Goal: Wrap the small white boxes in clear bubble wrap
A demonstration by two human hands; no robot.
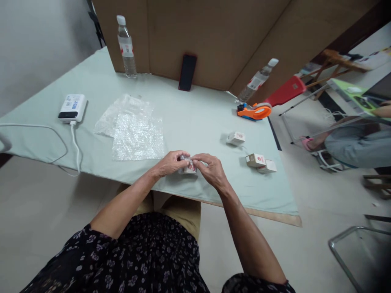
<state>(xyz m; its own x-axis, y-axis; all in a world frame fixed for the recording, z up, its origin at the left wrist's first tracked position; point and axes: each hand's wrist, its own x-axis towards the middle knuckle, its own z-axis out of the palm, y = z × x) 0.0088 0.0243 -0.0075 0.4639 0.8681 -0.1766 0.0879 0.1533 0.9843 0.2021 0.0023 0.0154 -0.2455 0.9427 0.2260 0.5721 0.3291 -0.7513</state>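
Near the table's front edge, a small box [190,167] with a red mark is partly covered in clear bubble wrap. My left hand [171,163] grips it from the left, fingers closed on the wrapped side. From the right, my right hand [210,167] pinches the wrap at the box's top edge with thumb and fingertips. Just beyond my left hand lie flat sheets of bubble wrap [137,138], overlapping each other. To the right sit similar small boxes: one alone [236,138], and a brown-sided box [255,160] touching a paler box [268,166].
An orange tape dispenser [255,111] lies near the right edge, beside a water bottle [258,81]. Another bottle [126,49], a phone [187,72] and a cardboard screen [201,36] line the back. A white power bank [73,108] with a cable is left. A person [360,140] sits at right.
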